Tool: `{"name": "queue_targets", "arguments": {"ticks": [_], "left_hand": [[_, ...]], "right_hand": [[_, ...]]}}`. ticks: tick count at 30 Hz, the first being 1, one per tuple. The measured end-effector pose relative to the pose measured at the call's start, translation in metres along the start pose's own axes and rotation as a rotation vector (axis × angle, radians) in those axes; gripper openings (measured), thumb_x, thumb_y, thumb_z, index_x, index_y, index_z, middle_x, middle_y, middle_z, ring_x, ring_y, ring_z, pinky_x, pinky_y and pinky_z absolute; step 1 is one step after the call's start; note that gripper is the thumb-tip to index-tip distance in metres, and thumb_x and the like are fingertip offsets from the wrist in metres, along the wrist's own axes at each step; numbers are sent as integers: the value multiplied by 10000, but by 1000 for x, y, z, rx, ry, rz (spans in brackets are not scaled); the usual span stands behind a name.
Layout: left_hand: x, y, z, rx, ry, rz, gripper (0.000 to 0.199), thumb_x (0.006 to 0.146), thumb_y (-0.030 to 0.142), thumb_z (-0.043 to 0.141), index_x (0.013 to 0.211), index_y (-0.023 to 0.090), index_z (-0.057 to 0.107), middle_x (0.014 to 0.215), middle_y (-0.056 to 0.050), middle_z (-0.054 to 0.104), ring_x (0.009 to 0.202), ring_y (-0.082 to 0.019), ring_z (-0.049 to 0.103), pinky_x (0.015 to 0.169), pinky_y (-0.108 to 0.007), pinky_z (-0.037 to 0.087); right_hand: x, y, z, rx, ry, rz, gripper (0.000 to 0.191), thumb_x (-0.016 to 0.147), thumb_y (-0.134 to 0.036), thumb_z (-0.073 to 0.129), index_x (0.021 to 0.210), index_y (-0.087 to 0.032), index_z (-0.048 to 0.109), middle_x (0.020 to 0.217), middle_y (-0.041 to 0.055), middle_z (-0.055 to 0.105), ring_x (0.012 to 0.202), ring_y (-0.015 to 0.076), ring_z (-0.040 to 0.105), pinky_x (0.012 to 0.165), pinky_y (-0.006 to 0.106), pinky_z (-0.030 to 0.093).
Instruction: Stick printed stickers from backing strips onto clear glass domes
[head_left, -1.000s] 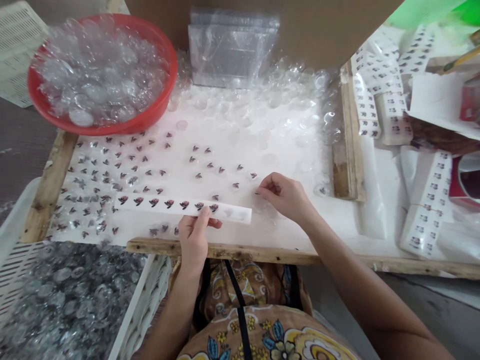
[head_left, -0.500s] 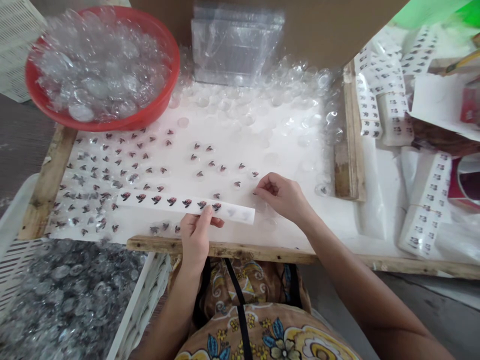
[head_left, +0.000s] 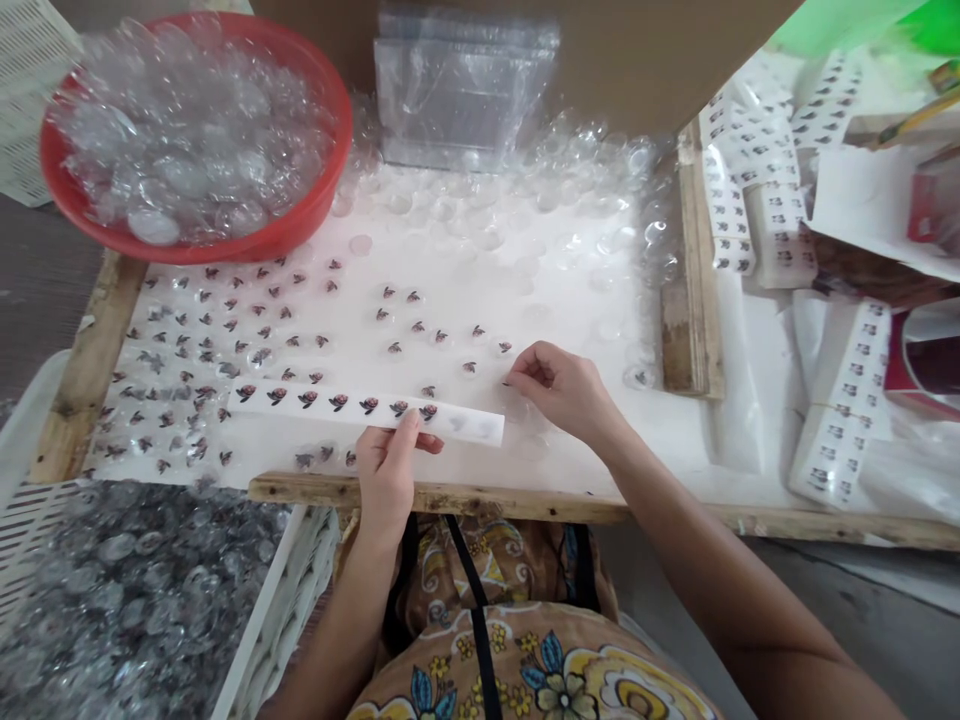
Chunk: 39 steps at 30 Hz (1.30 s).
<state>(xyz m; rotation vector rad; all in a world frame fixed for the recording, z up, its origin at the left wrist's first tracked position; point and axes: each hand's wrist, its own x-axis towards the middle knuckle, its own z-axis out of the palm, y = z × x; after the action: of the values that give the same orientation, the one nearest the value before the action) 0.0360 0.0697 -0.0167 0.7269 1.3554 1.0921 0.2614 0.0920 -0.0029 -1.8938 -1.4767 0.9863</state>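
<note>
My left hand (head_left: 390,465) pinches a white sticker strip (head_left: 352,402) between thumb and fingers near the table's front edge. Several dark-and-red turtle-like stickers run along the strip, and its right end carries only faint marks. To the right, my right hand (head_left: 551,385) is closed in a pinch on a small dark sticker (head_left: 508,382), low over the white surface (head_left: 480,285). Clear discs with the same print lie in the middle and in a dense group at the left, one (head_left: 505,347) just above my right fingertips. Plain clear discs (head_left: 491,238) lie farther back.
A red basin (head_left: 277,240) heaped with clear pieces stands at the back left. A clear plastic-wrapped box (head_left: 461,95) is at the back. Wooden strips (head_left: 442,499) edge the table. Bundled sticker strips (head_left: 844,400) lie right; a white crate (head_left: 259,610) sits lower left.
The whole view has shifted slightly, so things appear a little farther left. Both hands keep nearly the same pose over the table, the left still on the strip.
</note>
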Motion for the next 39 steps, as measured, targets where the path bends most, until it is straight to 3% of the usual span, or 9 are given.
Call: {"name": "queue_targets", "arguments": {"ticks": [8,17,21,27,39], "left_hand": [[1,-3,-1,-16,0,0,276,783,394,707,611,185,655,518,10,632,511,-155,619,622,-309,523],[1,-1,-1,117,-20,43,355,816,453,645,584,186,670,515,-22,643,517,-184,646,606,-328,539],[1,0,-1,34,-41,50,302,794,420,683,607,183,691,553,-26,670,523,-176,642,587,-318,545],[-1,-2,-5,-89,-171,58,239,750,372,740,598,189,712,584,-27,683,591,-185,652,570,-295,547],[-2,-1,-4,-47,-165,45,271,752,396,719,574,193,705,559,-31,662,580,-190,640,554,-299,547]], "right_hand": [[3,4,-4,19,31,-21,66,800,-259,596,775,-201,576,665,-4,613,579,117,517,566,263,396],[3,4,-9,-2,60,23,76,815,-279,587,793,-208,572,675,-1,619,588,126,531,580,274,405],[2,5,-11,-34,30,29,64,802,-265,580,781,-204,580,663,0,618,579,125,527,575,272,403],[0,3,-11,-72,-9,21,73,772,-265,593,741,-199,595,629,-4,621,537,112,507,544,252,390],[0,-1,-7,-113,-21,5,61,770,-250,592,730,-204,598,633,0,650,535,117,531,550,256,400]]}}
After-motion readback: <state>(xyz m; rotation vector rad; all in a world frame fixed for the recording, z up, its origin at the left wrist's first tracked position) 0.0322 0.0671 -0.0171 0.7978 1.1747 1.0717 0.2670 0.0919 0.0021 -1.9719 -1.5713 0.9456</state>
